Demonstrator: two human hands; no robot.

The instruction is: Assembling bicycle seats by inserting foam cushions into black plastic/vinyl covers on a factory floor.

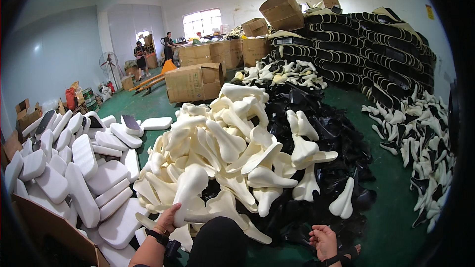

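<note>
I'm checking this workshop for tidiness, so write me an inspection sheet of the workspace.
Surface: green floor, largely covered by heaps.
Job's things: cream saddle-shaped piece in the left hand; cream heap ahead, beside and partly over black pieces.
Clutter: white foam blocks piled loosely at left; large cardboard box beyond the cream heap.
Hands: left grips the piece; right hand partly curled near the black pieces, no held item visible.
Cables: nothing seen.
Surroundings: tall stack of black-and-cream pieces at right; standing fan and two people at back left.
</note>
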